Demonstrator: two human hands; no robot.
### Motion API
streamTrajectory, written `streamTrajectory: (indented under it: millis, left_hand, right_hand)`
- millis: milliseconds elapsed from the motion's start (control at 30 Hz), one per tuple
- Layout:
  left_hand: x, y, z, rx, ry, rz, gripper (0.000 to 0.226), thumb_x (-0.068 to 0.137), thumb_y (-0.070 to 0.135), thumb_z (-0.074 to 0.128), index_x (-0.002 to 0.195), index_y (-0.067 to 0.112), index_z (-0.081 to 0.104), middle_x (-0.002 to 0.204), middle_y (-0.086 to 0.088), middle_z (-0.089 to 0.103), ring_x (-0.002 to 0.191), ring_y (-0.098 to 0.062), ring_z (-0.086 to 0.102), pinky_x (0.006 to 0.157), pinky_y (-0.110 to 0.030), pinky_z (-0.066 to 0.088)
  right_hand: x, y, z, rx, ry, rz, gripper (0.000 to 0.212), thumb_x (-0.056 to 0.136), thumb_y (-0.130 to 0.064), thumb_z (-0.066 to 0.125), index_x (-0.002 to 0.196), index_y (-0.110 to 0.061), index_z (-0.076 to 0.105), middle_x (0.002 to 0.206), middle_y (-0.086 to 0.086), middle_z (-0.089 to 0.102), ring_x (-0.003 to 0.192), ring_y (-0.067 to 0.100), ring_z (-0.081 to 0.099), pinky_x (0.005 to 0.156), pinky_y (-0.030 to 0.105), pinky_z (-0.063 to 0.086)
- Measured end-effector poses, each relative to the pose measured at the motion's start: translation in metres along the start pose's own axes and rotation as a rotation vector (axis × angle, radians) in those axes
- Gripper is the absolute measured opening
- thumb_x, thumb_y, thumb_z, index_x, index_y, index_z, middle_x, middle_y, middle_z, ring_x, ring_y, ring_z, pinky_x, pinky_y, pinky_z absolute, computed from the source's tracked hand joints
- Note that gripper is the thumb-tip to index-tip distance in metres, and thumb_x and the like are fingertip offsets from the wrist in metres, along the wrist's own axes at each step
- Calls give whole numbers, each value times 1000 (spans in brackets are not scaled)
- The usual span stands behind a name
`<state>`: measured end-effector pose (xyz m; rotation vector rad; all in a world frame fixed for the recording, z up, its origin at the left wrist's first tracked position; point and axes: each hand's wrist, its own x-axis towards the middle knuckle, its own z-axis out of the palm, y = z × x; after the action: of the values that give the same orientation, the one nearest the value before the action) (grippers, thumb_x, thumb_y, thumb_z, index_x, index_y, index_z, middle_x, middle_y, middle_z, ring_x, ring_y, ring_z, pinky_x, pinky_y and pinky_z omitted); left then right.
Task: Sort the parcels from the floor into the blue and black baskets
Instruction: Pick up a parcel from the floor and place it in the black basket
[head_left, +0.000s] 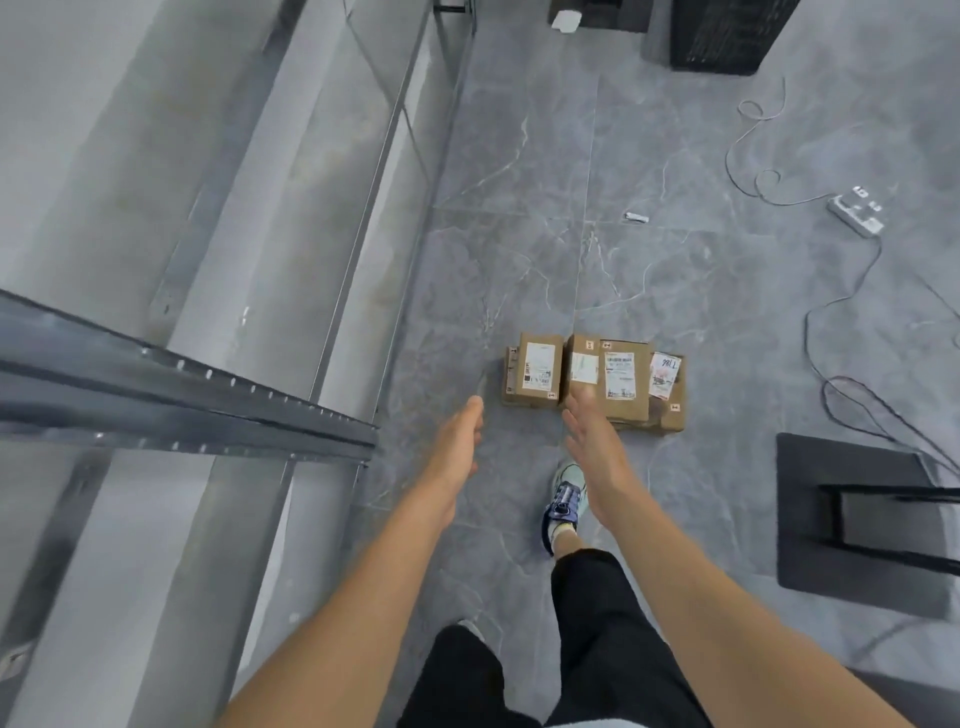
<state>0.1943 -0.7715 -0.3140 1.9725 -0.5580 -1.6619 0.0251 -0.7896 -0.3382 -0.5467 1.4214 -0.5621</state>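
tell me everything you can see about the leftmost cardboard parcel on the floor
The leftmost parcel is a small brown cardboard box lying flat on the grey marbled floor. A white printed label covers most of its top, and it looks closed. Its right side seems to sit against the neighbouring parcel. Neither the left hand nor the right hand touches it.

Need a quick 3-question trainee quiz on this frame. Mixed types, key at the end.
1. True or false: the left hand holds a parcel.
2. The cardboard parcels lie: A on a table; B on the floor; C on a chair.
3. Fill in: the white power strip lies to the ___ of the parcels.
Key: 1 false; 2 B; 3 right.
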Motion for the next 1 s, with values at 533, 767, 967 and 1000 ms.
streamTrajectory:
  millis: [533,767,967,1000]
  left_hand:
    - [299,10,68,148,-84,-263,46,104,59,40,124,26,65,130,7,62,124,-14,55,113,-45,42]
    - [444,-32,91,304,-165,-297,40,106,55,33,120,30,62,133,0,64,126,-23,56,109,-44,43]
    - [505,-53,111,240,-174,-335,29,111,39,30,113,27,57,101,14,55,80,4,49,72,-25,41]
    - [511,-56,114,232,-172,-336,27,111,39,30,113,27,54,99,16,56,80,5,50,67,-22,39]
  right_hand:
    - [282,3,-26,-49,86,197,77,103,-75,25,167,-32,21,174,-3,23,159,21,22,130,51,17]
    - [399,51,-21,-52,149,281,66,111,-61,22,166,-26,25,172,-1,27,159,19,24,129,47,19]
    - [464,68,-22,-79,232,340,41,114,-49,23,103,-40,62,117,-27,67,97,-13,59,92,16,41]
    - [473,72,-22,-80,244,342,43,113,-51,24,99,-40,64,102,-29,67,86,-16,60,84,15,44]
